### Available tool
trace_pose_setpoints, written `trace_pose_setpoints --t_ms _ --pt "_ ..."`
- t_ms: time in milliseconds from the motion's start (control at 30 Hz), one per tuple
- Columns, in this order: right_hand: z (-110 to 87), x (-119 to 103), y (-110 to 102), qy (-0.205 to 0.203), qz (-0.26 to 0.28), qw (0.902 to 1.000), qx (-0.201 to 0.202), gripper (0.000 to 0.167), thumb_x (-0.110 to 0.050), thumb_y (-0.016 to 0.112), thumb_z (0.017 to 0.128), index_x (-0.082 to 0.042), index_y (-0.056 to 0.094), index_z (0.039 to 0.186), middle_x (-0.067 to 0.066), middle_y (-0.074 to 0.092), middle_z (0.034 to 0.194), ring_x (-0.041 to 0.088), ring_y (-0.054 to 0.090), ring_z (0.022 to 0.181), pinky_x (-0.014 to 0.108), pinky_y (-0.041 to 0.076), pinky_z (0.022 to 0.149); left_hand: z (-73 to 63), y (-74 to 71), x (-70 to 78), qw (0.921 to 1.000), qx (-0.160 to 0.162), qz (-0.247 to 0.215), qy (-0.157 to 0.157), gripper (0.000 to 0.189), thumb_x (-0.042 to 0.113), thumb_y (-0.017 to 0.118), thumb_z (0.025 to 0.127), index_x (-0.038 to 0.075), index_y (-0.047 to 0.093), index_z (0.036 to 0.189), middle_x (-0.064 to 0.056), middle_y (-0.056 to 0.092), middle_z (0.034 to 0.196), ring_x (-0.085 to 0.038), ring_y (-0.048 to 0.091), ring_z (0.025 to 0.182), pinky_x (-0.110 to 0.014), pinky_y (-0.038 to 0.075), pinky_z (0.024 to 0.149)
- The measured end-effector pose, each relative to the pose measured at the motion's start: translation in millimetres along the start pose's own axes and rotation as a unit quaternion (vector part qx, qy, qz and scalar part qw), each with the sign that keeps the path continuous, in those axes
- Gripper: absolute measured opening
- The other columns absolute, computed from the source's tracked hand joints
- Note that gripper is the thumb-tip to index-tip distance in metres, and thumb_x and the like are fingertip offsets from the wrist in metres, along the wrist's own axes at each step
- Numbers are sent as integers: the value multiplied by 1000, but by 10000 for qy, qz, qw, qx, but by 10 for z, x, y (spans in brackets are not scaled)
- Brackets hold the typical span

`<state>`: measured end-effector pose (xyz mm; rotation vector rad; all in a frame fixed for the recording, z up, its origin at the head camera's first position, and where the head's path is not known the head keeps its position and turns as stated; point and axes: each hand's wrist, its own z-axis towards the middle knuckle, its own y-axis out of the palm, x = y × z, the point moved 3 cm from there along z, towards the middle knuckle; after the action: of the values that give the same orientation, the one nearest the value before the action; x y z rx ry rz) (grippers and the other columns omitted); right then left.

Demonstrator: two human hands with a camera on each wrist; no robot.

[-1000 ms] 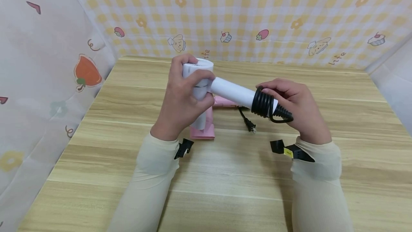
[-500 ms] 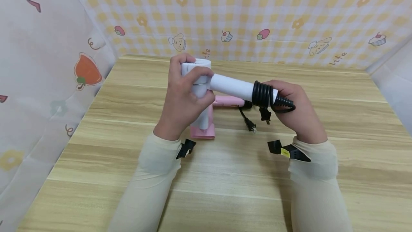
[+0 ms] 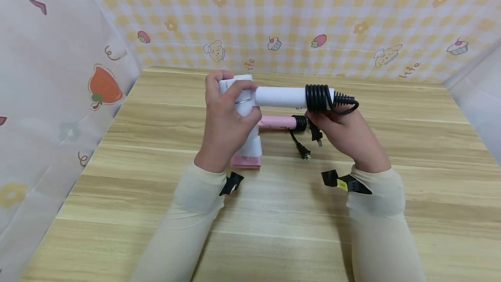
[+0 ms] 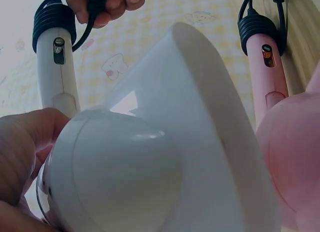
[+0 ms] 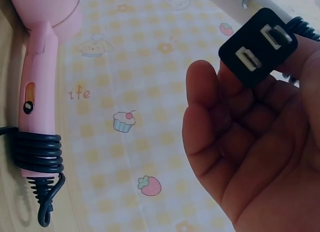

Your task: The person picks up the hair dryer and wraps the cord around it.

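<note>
My left hand [image 3: 227,121] grips the barrel of a white hair dryer [image 3: 279,97] from above, with fingers and thumb around it. The dryer is raised over the table, its handle pointing right and nearly level. A flared white nozzle [image 4: 200,157] points toward the near side. Black cord [image 3: 318,98] is coiled around the handle's end. Below that end, my right hand [image 3: 354,136] pinches the black plug [image 5: 257,47] of this cord between thumb and fingers, its two prongs facing the right wrist camera. The hand's other fingers are curled behind the plug.
Beneath the white dryer, a pink hair dryer [image 3: 278,122] lies on the wooden table [image 3: 274,229], partly hidden. Its cord is wound on its handle, and its black plug [image 3: 303,151] lies to the near side. A checkered cloth [image 3: 297,21] hangs behind.
The white dryer's handle end has swung up from slanting down to nearly level. My right hand has shifted left beneath the handle, and the plug it pinches has come into view.
</note>
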<state>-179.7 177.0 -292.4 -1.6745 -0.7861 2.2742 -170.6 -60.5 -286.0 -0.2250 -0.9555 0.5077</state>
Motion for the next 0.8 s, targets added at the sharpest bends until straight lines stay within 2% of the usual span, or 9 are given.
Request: trace_pose_setpoints --t_ms 100,233,367,800 --pt "0 -4 21 240 89 9997 -23 27 -18 57 100 -5 63 123 12 66 111 12 61 97 21 47 83 -1 10 -7 9999 30 68 -94 36 -3 75 73 11 71 106 -14 35 129 -29 39 119 -40 48 82" --pt "-21 -23 41 450 55 9990 0 24 -24 56 101 -6 65 114 8 68 94 17 59 83 25 44 75 -9 24 -13 9997 137 140 -143 38 -4 75 73 12 71 107 -14 35 129 -30 38 119 -40 46 84" --pt "-25 -28 54 402 -32 9992 25 23 -26 55 102 -6 66 105 5 65 80 21 53 74 29 41 69 -18 32 -9 9993 215 261 -154 38 -4 75 72 12 71 107 -15 35 130 -32 37 120 -40 43 88" --pt "-2 -39 99 478 -443 9974 307 30 -29 55 101 -6 74 97 4 70 90 17 57 82 29 42 74 -16 13 -27 9978 287 445 -391 41 -4 75 73 13 71 109 -14 35 132 -35 38 119 -42 41 91"
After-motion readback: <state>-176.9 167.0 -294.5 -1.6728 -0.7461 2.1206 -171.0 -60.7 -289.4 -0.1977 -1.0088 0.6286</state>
